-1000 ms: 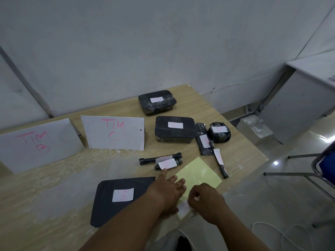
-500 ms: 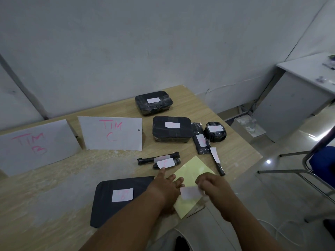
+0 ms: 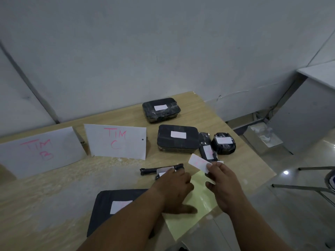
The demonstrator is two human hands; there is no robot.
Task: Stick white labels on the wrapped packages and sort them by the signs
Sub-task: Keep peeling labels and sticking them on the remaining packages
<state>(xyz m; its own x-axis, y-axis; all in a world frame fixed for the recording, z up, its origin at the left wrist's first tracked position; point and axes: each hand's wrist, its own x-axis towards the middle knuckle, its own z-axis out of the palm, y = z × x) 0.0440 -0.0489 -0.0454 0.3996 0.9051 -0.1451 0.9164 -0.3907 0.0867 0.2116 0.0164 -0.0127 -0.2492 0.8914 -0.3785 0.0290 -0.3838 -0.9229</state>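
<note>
The right hand [image 3: 220, 185] pinches a peeled white label [image 3: 199, 163]. The left hand [image 3: 174, 187] lies flat, empty, on the yellow sheet [image 3: 197, 201]. Next, probably press it onto a bare package at twelve o'clock.

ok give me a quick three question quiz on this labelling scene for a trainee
1. True or false: the right hand pinches a loose white label above the table.
2. Which sign stands nearer the labelled packages? A) TIM B sign B) TIM C sign
3. Fill in: the left hand presses flat on the pale ______ backing sheet.

Key: 1 true. 2 B. 3 yellow.
</note>
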